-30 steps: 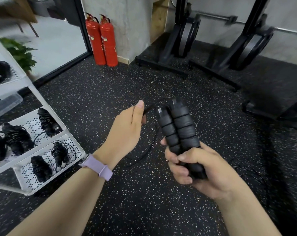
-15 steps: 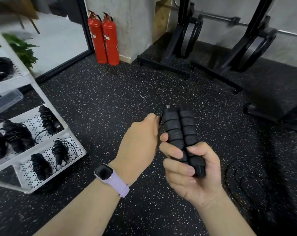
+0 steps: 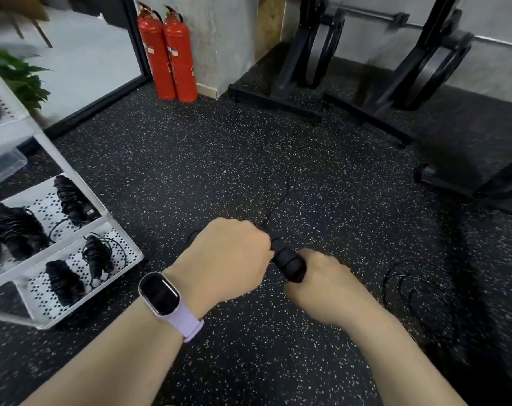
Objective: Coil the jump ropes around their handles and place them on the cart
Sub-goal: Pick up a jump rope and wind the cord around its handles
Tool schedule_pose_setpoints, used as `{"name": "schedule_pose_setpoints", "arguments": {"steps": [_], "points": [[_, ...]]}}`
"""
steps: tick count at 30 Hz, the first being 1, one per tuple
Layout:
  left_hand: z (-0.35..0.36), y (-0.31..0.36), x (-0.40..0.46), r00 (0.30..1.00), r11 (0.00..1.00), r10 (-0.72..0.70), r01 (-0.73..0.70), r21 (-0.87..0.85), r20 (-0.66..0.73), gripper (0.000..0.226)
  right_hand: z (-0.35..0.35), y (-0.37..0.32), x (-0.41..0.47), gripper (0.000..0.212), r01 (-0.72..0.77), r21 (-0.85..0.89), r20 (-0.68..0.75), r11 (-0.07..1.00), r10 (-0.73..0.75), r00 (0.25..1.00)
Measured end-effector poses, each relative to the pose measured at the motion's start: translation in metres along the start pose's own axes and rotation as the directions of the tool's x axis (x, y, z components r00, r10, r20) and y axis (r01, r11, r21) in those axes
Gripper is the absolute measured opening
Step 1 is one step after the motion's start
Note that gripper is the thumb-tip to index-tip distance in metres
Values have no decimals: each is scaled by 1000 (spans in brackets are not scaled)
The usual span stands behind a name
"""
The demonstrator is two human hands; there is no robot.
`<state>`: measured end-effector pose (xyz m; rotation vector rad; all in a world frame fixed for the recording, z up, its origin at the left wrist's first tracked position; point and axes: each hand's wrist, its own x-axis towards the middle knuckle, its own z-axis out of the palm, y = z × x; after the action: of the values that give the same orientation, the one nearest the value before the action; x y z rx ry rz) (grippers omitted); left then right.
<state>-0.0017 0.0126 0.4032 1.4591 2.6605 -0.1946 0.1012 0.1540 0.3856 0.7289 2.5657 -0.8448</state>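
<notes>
1. The right hand (image 3: 322, 281) has its fingers curled tight round the lower end of the black handles (image 3: 287, 259). If that grip eases, the pair could twist apart and the wraps would loosen.
2. The left hand (image 3: 225, 256) is closed at the handles' upper end, apparently pinching the rope (image 3: 278, 197); its fingertips are hidden, so I cannot tell exactly.
3. The rope loops away from the handles, and more slack lies on the floor (image 3: 278, 136) to the right. A hard pull could snag or knot it.
4. The cart (image 3: 73, 303), on the left, already holds coiled ropes; a loose bundle may unravel there.
</notes>
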Motion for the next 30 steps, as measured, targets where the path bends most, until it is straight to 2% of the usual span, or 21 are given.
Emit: {"name": "schedule_pose_setpoints", "arguments": {"steps": [2, 4, 7, 10, 12, 14, 15, 17, 18, 19, 21, 23, 24, 25, 27, 30], "points": [[5, -1, -4, 996, 995, 42, -35, -96, 79, 32, 0, -1, -5, 20, 25, -198, 61, 980, -13, 998], [8, 2, -6, 993, 984, 79, -64, -166, 85, 32, -3, -2, -8, 24, 76, -291, 112, 954, -45, 993], [6, 10, -4, 994, 953, 96, -75, -293, 56, 31, -8, -2, -11, 34, 181, -351, 205, 919, -113, 972], [7, 10, 0, 985, 827, 68, 32, -562, 156, 31, -10, 1, -12, 32, 269, -298, 256, 916, -194, 947], [7, 6, 2, 977, 687, 73, 97, -720, 201, 37, -9, 7, -14, 33, 344, -183, 262, 921, -292, 920], [2, 3, 6, 978, 522, 62, 139, -842, 200, 45, -12, 15, -14, 37, 382, 18, 276, 924, -371, 887], [0, 2, 8, 977, 401, 56, 169, -900, 208, 49, -13, 18, -14, 40, 379, 137, 278, 915, -403, 872], [-4, 0, 12, 963, 51, 109, 240, -969, 245, 54, -16, 22, -16, 44, 358, 349, 279, 866, -460, 843], [-3, -1, 12, 961, -85, 147, 249, -965, 235, 57, -16, 24, -17, 42, 354, 436, 266, 827, -494, 828], [-3, 0, 14, 967, -140, 145, 227, -964, 207, 60, -16, 26, -18, 40, 355, 507, 240, 785, -524, 817], [2, 1, 18, 979, -63, 25, 205, -977, 204, 58, -17, 30, -19, 29, 345, 615, 172, 709, -548, 819], [3, 3, 23, 963, 101, -112, 257, -961, 246, 63, -22, 36, -18, 12, 302, 727, 69, 617, -503, 862], [3, 4, 24, 966, 183, -128, 244, -952, 223, 63, -25, 40, -16, 10, 284, 772, 18, 568, -467, 884], [5, 7, 23, 976, 288, -144, 202, -936, 166, 62, -26, 43, -13, 18, 272, 799, -19, 536, -430, 903], [7, 12, 19, 985, 509, -173, 100, -855, 13, 57, -29, 45, -11, 18, 267, 795, -53, 544, -376, 925], [12, 16, 16, 975, 677, -181, 26, -736, -131, 52, -28, 44, -9, 7, 242, 769, -61, 592, -309, 949]]}}
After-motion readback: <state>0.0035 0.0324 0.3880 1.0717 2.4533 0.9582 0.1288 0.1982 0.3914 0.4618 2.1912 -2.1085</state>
